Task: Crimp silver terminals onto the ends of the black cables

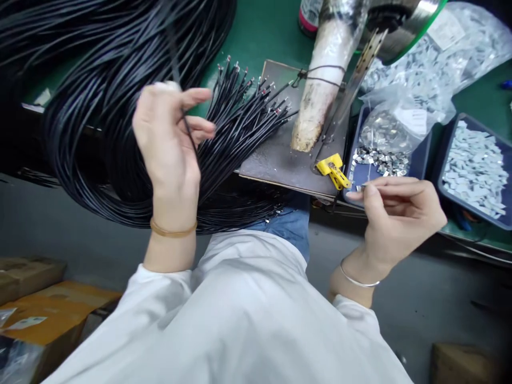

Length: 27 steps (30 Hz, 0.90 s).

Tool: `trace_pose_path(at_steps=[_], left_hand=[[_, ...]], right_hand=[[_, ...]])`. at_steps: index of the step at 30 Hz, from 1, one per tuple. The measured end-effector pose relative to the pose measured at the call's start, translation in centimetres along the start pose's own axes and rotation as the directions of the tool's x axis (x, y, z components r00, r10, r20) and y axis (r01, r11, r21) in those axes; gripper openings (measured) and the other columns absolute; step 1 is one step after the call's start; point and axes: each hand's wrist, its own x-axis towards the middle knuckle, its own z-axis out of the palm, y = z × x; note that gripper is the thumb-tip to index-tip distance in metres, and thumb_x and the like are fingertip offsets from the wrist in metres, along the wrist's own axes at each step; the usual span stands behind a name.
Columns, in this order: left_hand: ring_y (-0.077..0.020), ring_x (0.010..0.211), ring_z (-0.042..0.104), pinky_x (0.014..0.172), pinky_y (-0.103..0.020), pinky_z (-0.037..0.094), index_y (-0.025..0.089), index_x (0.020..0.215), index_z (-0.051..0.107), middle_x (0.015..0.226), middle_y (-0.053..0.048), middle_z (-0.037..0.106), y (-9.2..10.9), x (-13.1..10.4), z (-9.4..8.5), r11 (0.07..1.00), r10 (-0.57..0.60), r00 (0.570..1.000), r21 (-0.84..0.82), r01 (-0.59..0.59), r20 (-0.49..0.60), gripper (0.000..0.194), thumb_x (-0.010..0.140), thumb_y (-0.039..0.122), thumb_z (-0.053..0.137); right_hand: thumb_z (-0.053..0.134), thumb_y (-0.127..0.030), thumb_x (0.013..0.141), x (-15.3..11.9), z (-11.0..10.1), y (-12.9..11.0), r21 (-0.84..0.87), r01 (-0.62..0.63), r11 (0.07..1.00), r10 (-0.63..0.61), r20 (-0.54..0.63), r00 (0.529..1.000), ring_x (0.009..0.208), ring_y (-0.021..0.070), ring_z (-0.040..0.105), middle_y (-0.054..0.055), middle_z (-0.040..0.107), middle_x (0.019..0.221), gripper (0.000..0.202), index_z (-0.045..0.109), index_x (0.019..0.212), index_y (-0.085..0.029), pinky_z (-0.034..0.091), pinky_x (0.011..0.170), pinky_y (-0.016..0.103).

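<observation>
My left hand is raised over a large bundle of black cables. A single black cable passes through its fingers, blurred above the hand; the thumb and index finger hold it. My right hand pinches a small shiny metal piece between thumb and fingertips, at the front edge of a blue tray. In that tray lie many small metal clips. Just left of those fingertips is a yellow part on a dark board. Stripped cable ends fan out onto the board.
A white, plastic-wrapped tapered piece tied with wire stands over the board. To the right, a second blue tray holds pale small parts. Bags of parts lie behind. A bottle stands at the back; cardboard boxes sit at lower left.
</observation>
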Motion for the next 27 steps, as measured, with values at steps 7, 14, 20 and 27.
trace_pose_path(at_steps=[7,14,20,27], left_hand=[[-0.0049,0.035,0.034,0.034,-0.022,0.023,0.023,0.097,0.063,0.052,0.008,0.048,1.7,-8.6,3.4,0.756,-0.354,0.471,-0.049,0.652,0.808,0.030,0.081,0.044,0.078],[-0.0054,0.046,0.047,0.044,-0.019,0.037,0.016,0.089,0.073,0.056,0.004,0.059,-0.5,-11.0,6.0,0.854,-0.336,0.651,-0.070,0.515,0.680,0.016,0.084,0.030,0.074],[-0.0106,0.060,0.060,0.057,-0.022,0.051,0.015,0.086,0.079,0.061,0.000,0.065,-0.9,-11.0,5.8,0.899,-0.322,0.709,-0.033,0.437,0.628,0.019,0.083,0.033,0.075],[-0.0063,0.051,0.051,0.049,-0.019,0.042,0.014,0.080,0.073,0.062,0.002,0.061,-1.3,-10.4,6.2,0.897,-0.315,0.716,-0.052,0.440,0.624,0.015,0.081,0.028,0.076]], right_hand=[[0.072,-0.015,0.085,-1.1,2.4,-1.5,0.053,0.073,0.996,-0.067,-0.111,0.992,0.080,0.0197,0.074,0.001,0.072,0.088,0.010,0.067,0.085,-0.024,0.063,0.071,0.038],[0.068,-0.016,0.089,-2.4,2.5,-1.1,0.106,-0.059,0.993,0.052,0.066,0.996,0.084,0.0188,0.073,0.003,0.071,0.094,0.007,0.068,0.086,-0.022,0.064,0.076,0.038],[0.068,-0.020,0.089,-2.2,2.5,-0.4,0.098,-0.104,0.990,0.090,0.144,0.985,0.086,0.0185,0.073,0.003,0.071,0.095,0.006,0.072,0.088,-0.024,0.065,0.079,0.039],[0.067,-0.024,0.090,-2.6,3.3,0.6,0.117,-0.150,0.982,0.118,0.245,0.962,0.089,0.0188,0.075,0.004,0.071,0.098,0.003,0.070,0.091,-0.023,0.066,0.079,0.037]])
